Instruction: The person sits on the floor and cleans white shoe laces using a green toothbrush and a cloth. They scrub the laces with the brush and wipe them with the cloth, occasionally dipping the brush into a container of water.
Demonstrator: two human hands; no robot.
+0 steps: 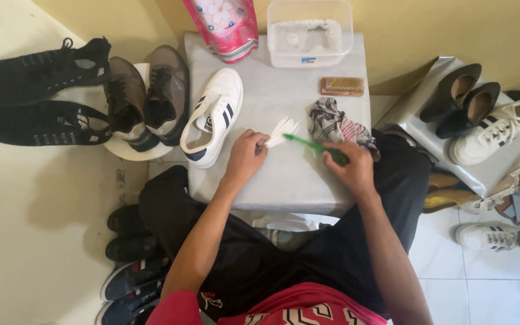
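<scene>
The person sits with legs spread around a low grey-covered bench (pixel 284 180), both bare hands over its front half. The left hand (pixel 245 157) has its fingers (pixel 259 143) curled shut around one end of a bundle of white shoelaces (pixel 283 130), whose loose ends fan out up and to the right just above the bench top. The right hand (pixel 351 167) is closed around the handle of a green plastic toothbrush (pixel 308 146); the handle slants up and to the left, and its tip lies against the laces close to the left hand (whether the bristles press into them cannot be told).

Just beyond the right hand lies a crumpled plaid cloth rag (pixel 335 123), touching the bench top. To the left of the laces a white low sneaker with dark side stripes (pixel 213 114) lies on the bench, toe pointing away from the person. At the far edge stand a pink flower-printed refill pouch (pixel 224 24) and a clear plastic tub holding foamy water (pixel 310 33), side by side; in front of the tub rests a small brown wooden scrubbing brush (pixel 342 86).

Left of the bench, a pair of grey-brown lace-up shoes (pixel 145 99) sits on a white round stool, with two black knit sneakers (pixel 34 99) on the floor beyond. To the right, a second grey-covered stand (pixel 428 129) carries black heeled pumps (pixel 461 99) and a white sneaker (pixel 498 129).
</scene>
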